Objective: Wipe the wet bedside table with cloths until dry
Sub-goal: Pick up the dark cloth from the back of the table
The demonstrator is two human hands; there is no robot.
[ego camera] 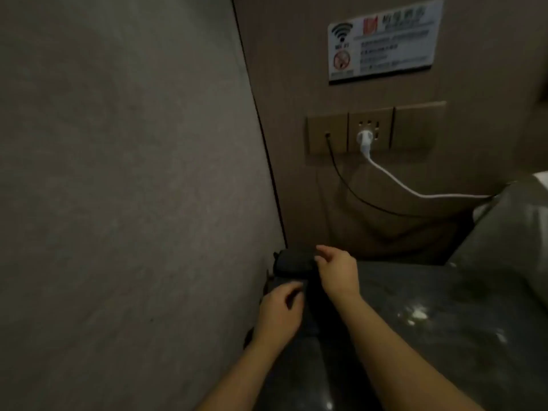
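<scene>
Left hand [280,310]: lower centre of frame, fingers curled down onto a dark cloth [293,264]; the grip looks pressed onto the fabric, but whether it pinches a fold cannot be told in this light.

Right hand [338,271]: just right of and above the left, fingers spread and loose, grip released. Its fingertips touch or nearly touch the cloth's right edge; contact unclear.

The cloth sits bunched in the far left corner of the desk [444,321], hard against the grey wall panel [133,173] filling the left half of frame. Only 1 cloth can be made out; frame is dim and soft.

Desk state: dark stone-like top, lower right of frame, carries pale glints and smears, brightest near the right edge. Judged as water not yet wiped, though some may be reflection.

Progress, as a judgement: early. Both hands are at the cloth in the corner, not on the wet area. Most of the top remains to be wiped.

Upper right: white plug [365,137] in a socket plate, white cable [415,191] trailing right.
</scene>
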